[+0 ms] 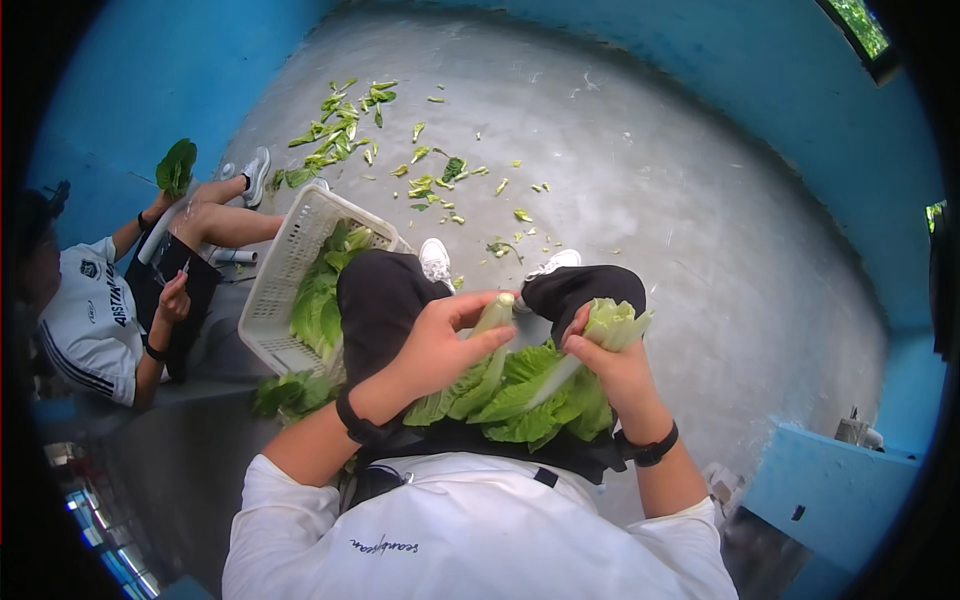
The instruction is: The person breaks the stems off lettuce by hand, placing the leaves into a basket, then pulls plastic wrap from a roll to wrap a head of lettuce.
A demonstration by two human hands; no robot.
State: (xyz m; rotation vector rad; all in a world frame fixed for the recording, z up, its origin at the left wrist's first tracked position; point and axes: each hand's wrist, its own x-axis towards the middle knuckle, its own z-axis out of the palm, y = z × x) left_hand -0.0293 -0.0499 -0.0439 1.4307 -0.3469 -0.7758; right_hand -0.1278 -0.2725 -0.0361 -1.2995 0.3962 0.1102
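My left hand (439, 349) grips the pale base of a leafy green vegetable (491, 319), its pale end pointing away from me. Its green leaves hang toward my lap. Opposite it, my right hand (619, 371) is closed around a bunch of pale leaf stalks (616, 324), with ragged ends sticking out past the fingers. Broad green leaves (551, 401) spread over my lap between both wrists. Which leaves belong to which bunch cannot be told where they overlap.
A white perforated plastic crate (274, 300) with leafy greens (319, 300) stands by my left knee. More greens (296, 394) lie beside my left forearm. Leaf trimmings (337, 131) litter the concrete floor (675, 187). A seated person (97, 300) at left holds a leaf (177, 166).
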